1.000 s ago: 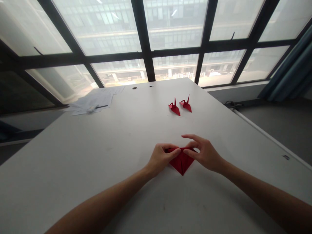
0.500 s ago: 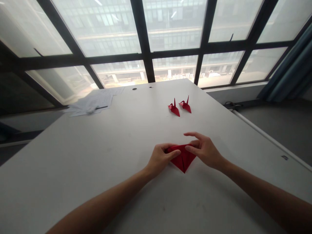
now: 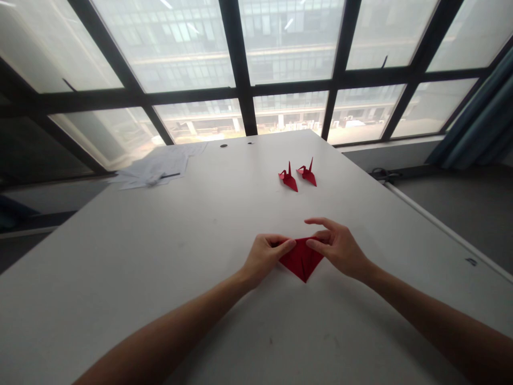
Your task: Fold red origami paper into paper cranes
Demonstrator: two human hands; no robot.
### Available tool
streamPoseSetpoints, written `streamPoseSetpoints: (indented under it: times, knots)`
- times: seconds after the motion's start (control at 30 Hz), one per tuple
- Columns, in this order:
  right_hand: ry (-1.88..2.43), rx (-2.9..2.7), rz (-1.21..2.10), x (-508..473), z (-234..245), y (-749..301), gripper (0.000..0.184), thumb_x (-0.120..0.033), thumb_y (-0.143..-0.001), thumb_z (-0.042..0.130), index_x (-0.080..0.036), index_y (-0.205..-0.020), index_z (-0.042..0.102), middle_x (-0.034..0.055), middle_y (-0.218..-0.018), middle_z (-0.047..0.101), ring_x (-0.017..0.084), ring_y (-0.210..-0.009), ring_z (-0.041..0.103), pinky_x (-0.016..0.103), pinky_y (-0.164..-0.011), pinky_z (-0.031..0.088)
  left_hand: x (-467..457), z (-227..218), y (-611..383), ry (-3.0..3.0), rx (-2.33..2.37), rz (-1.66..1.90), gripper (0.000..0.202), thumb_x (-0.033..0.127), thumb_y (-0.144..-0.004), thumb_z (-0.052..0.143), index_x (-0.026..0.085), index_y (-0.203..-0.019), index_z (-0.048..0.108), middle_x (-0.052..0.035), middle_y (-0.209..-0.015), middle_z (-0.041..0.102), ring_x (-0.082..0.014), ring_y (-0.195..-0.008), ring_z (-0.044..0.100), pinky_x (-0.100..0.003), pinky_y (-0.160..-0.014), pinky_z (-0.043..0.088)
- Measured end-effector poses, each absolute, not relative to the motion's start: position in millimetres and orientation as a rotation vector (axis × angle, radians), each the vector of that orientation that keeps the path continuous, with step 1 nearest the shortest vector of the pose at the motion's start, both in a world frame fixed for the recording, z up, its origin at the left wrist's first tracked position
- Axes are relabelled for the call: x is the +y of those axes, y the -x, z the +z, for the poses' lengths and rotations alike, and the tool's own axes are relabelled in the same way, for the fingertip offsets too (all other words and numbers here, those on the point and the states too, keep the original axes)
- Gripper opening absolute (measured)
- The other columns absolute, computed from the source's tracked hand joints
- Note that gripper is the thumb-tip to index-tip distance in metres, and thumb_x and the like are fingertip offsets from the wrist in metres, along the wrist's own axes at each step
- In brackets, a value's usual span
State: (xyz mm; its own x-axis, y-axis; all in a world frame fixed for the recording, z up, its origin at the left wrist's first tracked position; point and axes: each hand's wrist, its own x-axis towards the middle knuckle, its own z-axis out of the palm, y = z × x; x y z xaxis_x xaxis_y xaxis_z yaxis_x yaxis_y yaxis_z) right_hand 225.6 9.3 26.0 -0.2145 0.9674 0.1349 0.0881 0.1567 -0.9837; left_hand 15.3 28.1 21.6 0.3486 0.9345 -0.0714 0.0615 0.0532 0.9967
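Observation:
A red sheet of paper (image 3: 302,262), folded into a triangle with its tip toward me, lies on the white table (image 3: 160,256). My left hand (image 3: 264,256) is closed, pinching the paper's upper left edge between thumb and fingers. My right hand (image 3: 336,247) pinches the upper right edge with thumb and middle fingers, its index finger stretched out above. Two finished red paper cranes (image 3: 298,176) stand side by side farther back on the table.
A loose pile of white papers (image 3: 154,167) with a dark pen lies at the table's far left corner. Large dark-framed windows (image 3: 256,69) stand behind the table. The table's right edge drops to a grey floor, with a blue curtain (image 3: 476,128) at far right.
Both hands and the red paper have shifted slightly away from me. The fingertips have drawn closer together over the top edge of the fold.

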Motion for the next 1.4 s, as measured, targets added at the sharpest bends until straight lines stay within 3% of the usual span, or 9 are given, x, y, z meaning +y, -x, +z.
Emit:
streamPoseSetpoints:
  times: [0.13,0.27,0.33,0.7,1.4]
  knots:
    - [1.114,-1.489,1.211,10.9,26.6,-225.8,0.044,-0.041,-0.085,0.070,-0.016,-0.120,0.064,0.0024,-0.074,0.070,0.018,-0.066,0.062,0.028,-0.059,0.049,27.6,22.2,-15.2,-1.357,1.049,0.907,0.035,0.047,-0.079,0.076,0.012,-0.081,0.080,-0.0066,-0.076,0.075,-0.0146,-0.062,0.060,-0.023,-0.057,0.043]
    - [1.202,-1.609,1.218,14.5,27.5,-229.0,0.033,-0.047,-0.085,0.068,-0.014,-0.080,0.074,0.0046,-0.075,0.071,0.018,-0.067,0.061,0.028,-0.060,0.047,27.3,23.1,-15.9,-1.342,1.082,0.948,0.035,0.047,-0.077,0.078,0.012,-0.080,0.080,-0.0068,-0.075,0.076,-0.0151,-0.062,0.061,-0.023,-0.056,0.044]
    - [1.211,-1.630,1.229,15.6,27.2,-230.2,0.034,-0.045,-0.085,0.069,-0.014,-0.073,0.073,0.0019,-0.067,0.067,0.016,-0.062,0.057,0.026,-0.056,0.042,27.6,22.8,-16.4,-1.338,1.071,0.953,0.034,0.046,-0.077,0.078,0.012,-0.081,0.080,-0.0068,-0.076,0.076,-0.0150,-0.062,0.061,-0.023,-0.057,0.045]
    - [1.247,-1.634,1.160,15.4,26.9,-232.8,0.033,-0.045,-0.085,0.068,-0.014,-0.074,0.072,0.0001,-0.063,0.062,0.015,-0.058,0.052,0.026,-0.052,0.039,29.7,18.1,-13.0,-1.369,0.994,0.831,0.034,0.046,-0.081,0.076,0.012,-0.086,0.080,-0.0071,-0.078,0.076,-0.0153,-0.063,0.063,-0.023,-0.058,0.045]
    - [1.253,-1.608,1.132,13.4,30.0,-229.6,0.032,-0.042,-0.087,0.065,-0.014,-0.078,0.076,0.0017,-0.066,0.067,0.017,-0.061,0.055,0.027,-0.055,0.042,27.0,17.9,-16.2,-1.356,1.032,0.865,0.031,0.043,-0.078,0.078,0.013,-0.085,0.081,-0.0075,-0.078,0.077,-0.0156,-0.063,0.065,-0.023,-0.058,0.047]
